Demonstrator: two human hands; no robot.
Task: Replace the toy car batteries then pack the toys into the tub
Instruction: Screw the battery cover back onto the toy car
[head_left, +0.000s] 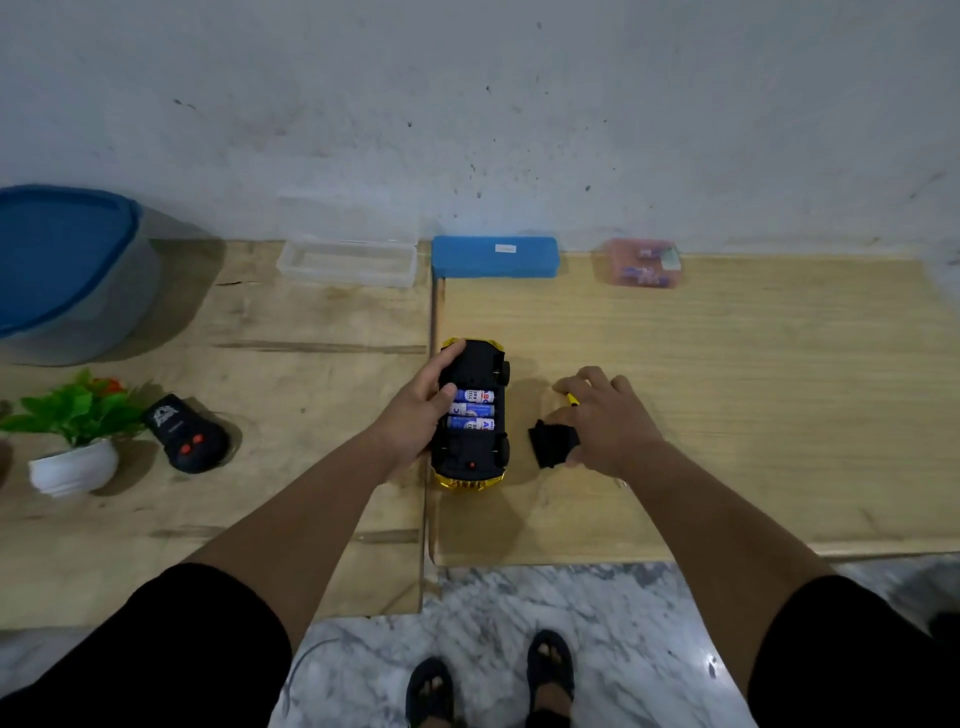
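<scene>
Left hand (415, 415) grips upturned toy car (472, 415) showing 3 batteries (471, 410); right hand (602, 421), just beside car, pinches black battery cover (551, 444).

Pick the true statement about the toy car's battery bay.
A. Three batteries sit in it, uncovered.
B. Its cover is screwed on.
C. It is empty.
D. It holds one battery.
A: the upturned toy car shows three blue-and-white batteries side by side, while the black cover lies on the table under the right hand.
</scene>
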